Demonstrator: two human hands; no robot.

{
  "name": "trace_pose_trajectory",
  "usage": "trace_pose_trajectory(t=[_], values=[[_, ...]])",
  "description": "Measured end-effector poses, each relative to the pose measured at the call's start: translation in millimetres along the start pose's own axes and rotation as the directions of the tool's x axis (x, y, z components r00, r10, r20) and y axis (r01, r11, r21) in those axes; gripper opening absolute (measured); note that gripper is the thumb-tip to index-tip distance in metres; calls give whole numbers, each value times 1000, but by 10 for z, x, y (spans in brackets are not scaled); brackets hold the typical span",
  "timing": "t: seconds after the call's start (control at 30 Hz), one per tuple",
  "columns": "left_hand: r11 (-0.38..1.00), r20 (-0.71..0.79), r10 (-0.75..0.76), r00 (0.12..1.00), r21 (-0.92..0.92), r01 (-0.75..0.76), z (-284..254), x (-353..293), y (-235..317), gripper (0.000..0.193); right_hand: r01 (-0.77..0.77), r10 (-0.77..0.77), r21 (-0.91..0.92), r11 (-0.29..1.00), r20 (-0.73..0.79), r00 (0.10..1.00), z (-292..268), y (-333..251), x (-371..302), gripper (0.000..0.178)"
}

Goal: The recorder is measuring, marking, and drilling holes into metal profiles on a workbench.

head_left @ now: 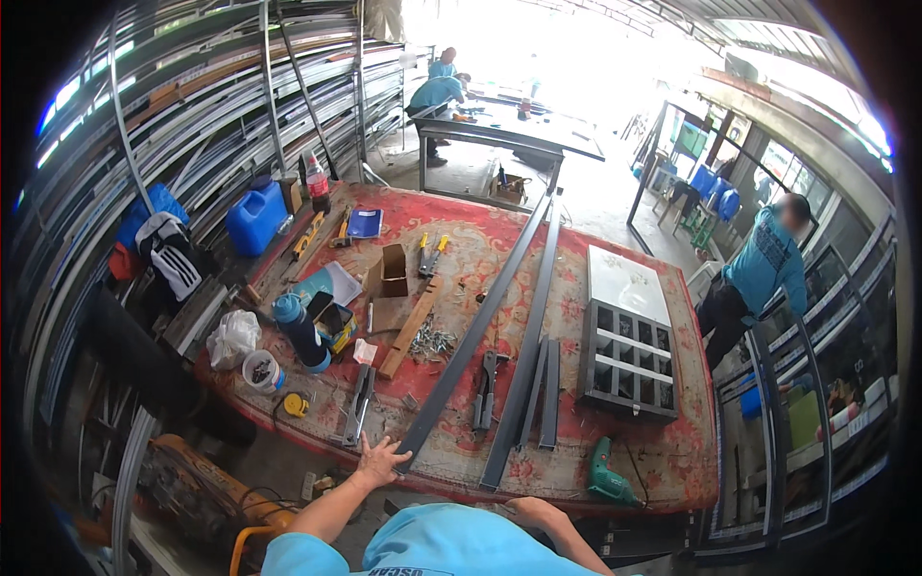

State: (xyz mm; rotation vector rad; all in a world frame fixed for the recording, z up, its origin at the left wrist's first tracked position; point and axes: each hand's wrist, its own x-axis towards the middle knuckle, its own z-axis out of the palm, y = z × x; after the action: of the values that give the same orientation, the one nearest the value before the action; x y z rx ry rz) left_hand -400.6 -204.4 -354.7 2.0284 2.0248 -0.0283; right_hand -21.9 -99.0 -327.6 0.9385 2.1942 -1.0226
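My left hand (pixel 381 463) is at the table's near edge, fingers spread, with its fingertips by the near end of a long dark metal profile (pixel 471 350). A second long profile (pixel 526 384) runs beside it, with two shorter dark pieces (pixel 549 396) at its right. My right hand (pixel 534 513) is low at the table edge, close to the second profile's near end; its fingers are mostly hidden. A hand tool with long metal handles (pixel 360 405) lies beyond my left hand. Another dark hand tool (pixel 485 394) sits between the profiles.
The table wears a red patterned cloth (pixel 576 461). On it are a green drill (pixel 615 475), a dark gridded frame (pixel 629 384), loose small fasteners (pixel 434 343), a wooden strip (pixel 411 331), a blue bottle (pixel 301 333) and a yellow tape measure (pixel 296 404). A person (pixel 764 259) stands at right.
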Motion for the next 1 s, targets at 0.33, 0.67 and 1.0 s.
trace_pose_trajectory(t=[0.33,0.67,1.0], values=[[989,-49,-40,998,-142,32,68,-81,5,68,-14,18,-50,999,80,997,127,-304,103,50],[243,13,-512,859,-957,160,454,-526,132,24,-70,56,109,992,125,991,213,-726,-107,43],[-221,295,-631,718,-955,199,660,-353,260,34,-37,41,-65,997,62,997,119,-564,-154,44]])
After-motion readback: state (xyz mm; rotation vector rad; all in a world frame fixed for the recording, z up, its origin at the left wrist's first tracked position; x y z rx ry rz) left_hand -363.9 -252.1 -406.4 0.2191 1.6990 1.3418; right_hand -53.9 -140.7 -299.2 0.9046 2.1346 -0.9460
